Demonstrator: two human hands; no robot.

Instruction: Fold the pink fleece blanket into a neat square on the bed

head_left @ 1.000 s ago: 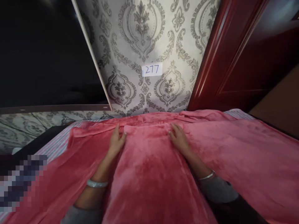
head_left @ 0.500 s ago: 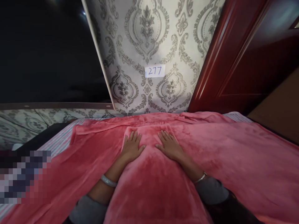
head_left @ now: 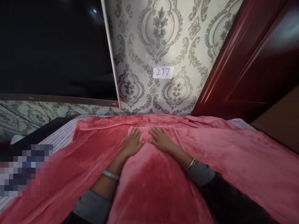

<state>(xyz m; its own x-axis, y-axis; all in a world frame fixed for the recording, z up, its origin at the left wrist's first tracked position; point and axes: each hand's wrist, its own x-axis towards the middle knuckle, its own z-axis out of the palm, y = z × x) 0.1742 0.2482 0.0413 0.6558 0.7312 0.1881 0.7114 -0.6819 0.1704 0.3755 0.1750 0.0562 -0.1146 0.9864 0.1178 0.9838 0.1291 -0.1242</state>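
the coral fleece blanket (head_left: 233,152) lies spread below the white paper label (head_left: 163,72) marked 277, with a raised, folded strip (head_left: 158,183) of it running from under the label toward the wearer. a second ago the two hands were at that strip's side edges, well apart; half a second ago they were flat on its far end. now the gap between them has narrowed until the thumbs almost meet, and both have shifted leftward as measured from the label, the right one more.

the left hand (head_left: 132,143) rests palm down, below and to the left of the label, fingers loosely spread. the right hand (head_left: 163,140) is almost straight below the label, also palm down with fingers spread. neither seems to pinch any fabric. the strip's right border now shows beyond the right hand, below and to the right of the label.

i'd judge this as a change from holding edges to pressing or smoothing the fleece. the striped sheet (head_left: 63,138) shows past the blanket, well left of the label and lower.
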